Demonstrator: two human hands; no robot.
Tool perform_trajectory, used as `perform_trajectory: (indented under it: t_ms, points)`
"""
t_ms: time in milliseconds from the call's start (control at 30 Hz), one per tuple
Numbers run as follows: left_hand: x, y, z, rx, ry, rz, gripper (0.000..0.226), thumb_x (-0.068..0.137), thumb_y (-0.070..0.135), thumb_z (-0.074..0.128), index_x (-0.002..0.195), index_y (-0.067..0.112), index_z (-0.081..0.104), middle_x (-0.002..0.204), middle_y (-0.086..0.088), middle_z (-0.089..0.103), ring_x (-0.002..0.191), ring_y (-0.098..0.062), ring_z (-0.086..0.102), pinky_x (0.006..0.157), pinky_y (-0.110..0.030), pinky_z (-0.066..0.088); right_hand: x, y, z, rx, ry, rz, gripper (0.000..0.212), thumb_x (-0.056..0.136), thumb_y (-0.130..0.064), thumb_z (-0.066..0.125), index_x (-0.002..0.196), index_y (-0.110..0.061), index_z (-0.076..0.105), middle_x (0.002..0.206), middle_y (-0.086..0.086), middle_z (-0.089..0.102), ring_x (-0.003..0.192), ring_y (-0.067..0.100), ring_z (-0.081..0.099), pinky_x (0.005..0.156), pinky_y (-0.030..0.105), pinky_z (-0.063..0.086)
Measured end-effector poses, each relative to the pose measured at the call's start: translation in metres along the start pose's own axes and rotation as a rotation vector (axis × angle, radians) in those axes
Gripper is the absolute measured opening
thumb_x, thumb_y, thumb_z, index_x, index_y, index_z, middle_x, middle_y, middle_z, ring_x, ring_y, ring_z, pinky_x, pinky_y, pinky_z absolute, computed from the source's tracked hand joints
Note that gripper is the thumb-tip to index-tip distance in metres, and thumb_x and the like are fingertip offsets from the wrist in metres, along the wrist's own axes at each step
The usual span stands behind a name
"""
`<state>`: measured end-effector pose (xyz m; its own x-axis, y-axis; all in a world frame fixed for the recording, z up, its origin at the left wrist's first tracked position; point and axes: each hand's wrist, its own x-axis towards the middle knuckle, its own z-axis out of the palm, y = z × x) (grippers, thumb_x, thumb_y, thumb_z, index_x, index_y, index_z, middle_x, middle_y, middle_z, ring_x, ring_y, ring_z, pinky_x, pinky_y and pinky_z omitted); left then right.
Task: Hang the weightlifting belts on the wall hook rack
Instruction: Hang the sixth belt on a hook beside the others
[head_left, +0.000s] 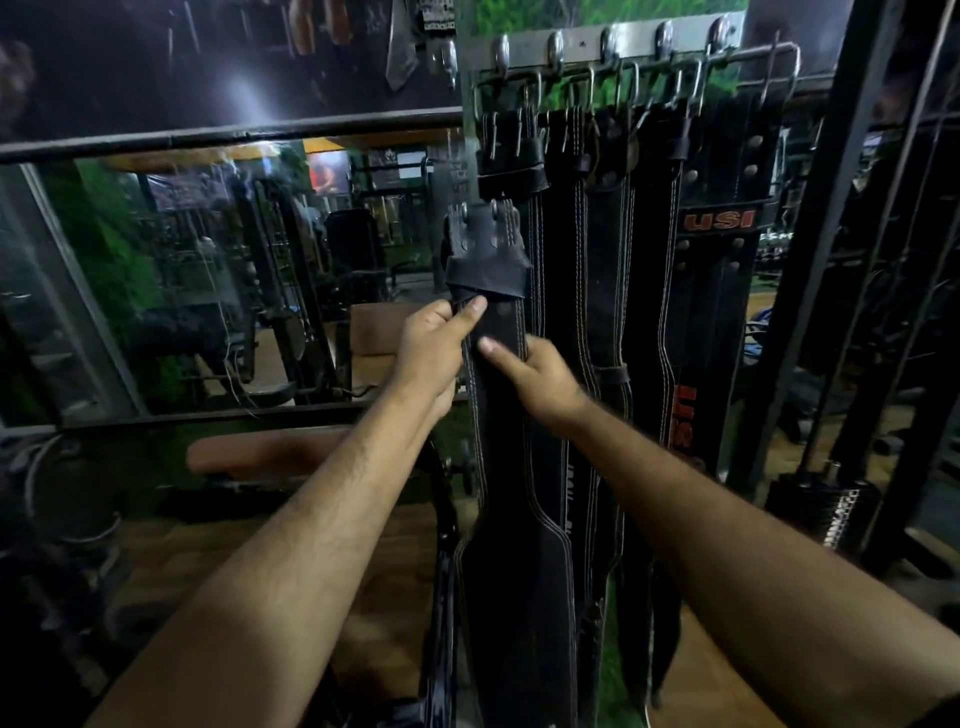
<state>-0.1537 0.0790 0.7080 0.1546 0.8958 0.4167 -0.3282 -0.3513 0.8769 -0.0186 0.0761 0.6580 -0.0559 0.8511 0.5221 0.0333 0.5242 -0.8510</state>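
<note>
Left hand (428, 348) and right hand (540, 376) both pinch black belt (511, 467), long axis vertical; hook rack (613, 47) directly above, left hook free.

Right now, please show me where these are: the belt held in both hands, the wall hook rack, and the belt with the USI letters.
held belt (511, 571): head view, on its wide lower part.
wall hook rack (582, 45): head view, on the metal bar between hooks.
USI belt (719, 221): head view, on the orange lettering.
</note>
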Motion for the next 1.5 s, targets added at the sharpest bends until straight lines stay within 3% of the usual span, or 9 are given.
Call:
perform_trajectory:
  t_ms: [267,433,567,767,1033,1167,1300,1433,1500]
  points:
    - [-0.003,-0.003,0.009,-0.008,0.048,-0.03,0.033,0.092,0.009,0.068,0.065,0.017,0.051,0.078,-0.014,0.061,0.072,-0.022,0.06,0.071,-0.035,0.049,-0.061,0.081,-0.009,-0.228,-0.058,0.313,0.01,0.084,-0.02,0.082,0.082,-0.012,0.076,0.085,0.004,0.079,0.074,0.01,0.074,0.071,0.029,0.061]
    - [-0.003,-0.004,0.011,0.022,0.029,-0.06,0.048,0.091,0.009,0.068,0.049,0.023,0.05,0.07,-0.005,0.06,0.082,-0.025,0.058,0.083,-0.039,0.05,-0.081,0.1,-0.026,-0.641,-0.145,0.463,0.04,0.074,-0.05,0.085,0.078,-0.014,0.071,0.077,-0.005,0.073,0.07,0.011,0.069,0.065,0.028,0.059]
    - [0.0,-0.004,0.01,-0.082,0.053,-0.108,0.011,0.097,0.01,0.062,0.086,0.01,0.066,0.09,-0.01,0.072,0.096,-0.028,0.067,0.104,-0.049,0.051,-0.065,0.073,-0.02,-0.502,-0.175,0.423,0.022,0.077,-0.039,0.086,0.068,-0.027,0.071,0.07,-0.013,0.072,0.071,0.002,0.068,0.065,0.02,0.052]
    - [-0.001,0.008,0.008,-0.125,0.076,-0.105,0.015,0.098,0.013,0.059,0.086,0.007,0.066,0.081,-0.01,0.073,0.076,-0.023,0.071,0.086,-0.046,0.057,-0.028,0.028,0.001,-0.217,-0.037,0.115,0.021,0.084,-0.015,0.081,0.102,-0.005,0.077,0.105,0.01,0.077,0.091,0.016,0.072,0.09,0.036,0.059]
    - [-0.013,-0.002,0.002,-0.156,0.083,-0.173,0.01,0.097,0.008,0.059,0.103,0.001,0.06,0.093,-0.017,0.07,0.085,-0.028,0.07,0.088,-0.046,0.058,-0.087,0.082,-0.005,-0.578,-0.086,0.395,0.036,0.073,-0.055,0.084,0.065,-0.025,0.066,0.067,-0.011,0.068,0.063,0.002,0.065,0.054,0.018,0.048]
    - [-0.013,-0.004,0.004,-0.17,0.062,-0.185,0.01,0.098,0.008,0.057,0.097,0.001,0.064,0.097,-0.019,0.07,0.099,-0.035,0.067,0.098,-0.053,0.054,-0.115,0.104,-0.011,-0.699,-0.202,0.547,0.038,0.074,-0.054,0.084,0.095,-0.023,0.074,0.097,-0.006,0.076,0.093,0.013,0.071,0.085,0.032,0.06]
    - [-0.016,-0.009,0.003,-0.18,0.128,-0.161,0.01,0.096,0.01,0.062,0.098,0.001,0.065,0.107,-0.022,0.068,0.112,-0.037,0.062,0.108,-0.059,0.045,-0.113,0.106,-0.021,-0.967,-0.336,0.638,0.057,0.072,-0.056,0.083,0.113,-0.019,0.069,0.113,0.001,0.072,0.106,0.022,0.068,0.091,0.036,0.056]
    - [-0.003,-0.032,-0.009,-0.164,0.171,-0.182,0.099,0.059,0.044,0.09,0.136,-0.004,0.05,0.141,-0.022,0.057,0.136,-0.034,0.05,0.117,-0.055,0.036,-0.108,0.086,-0.024,-0.486,-0.226,0.613,0.032,0.076,-0.045,0.085,0.077,-0.017,0.068,0.073,-0.004,0.067,0.061,0.006,0.061,0.053,0.019,0.046]
    - [0.006,-0.058,-0.017,-0.151,0.154,-0.182,0.114,0.05,0.048,0.092,0.141,-0.003,0.046,0.144,-0.022,0.055,0.138,-0.034,0.048,0.117,-0.055,0.034,-0.099,0.07,-0.023,-0.261,-0.096,0.509,0.039,0.085,-0.041,0.078,0.064,-0.018,0.056,0.06,-0.001,0.05,0.05,0.009,0.046,0.047,0.02,0.035]
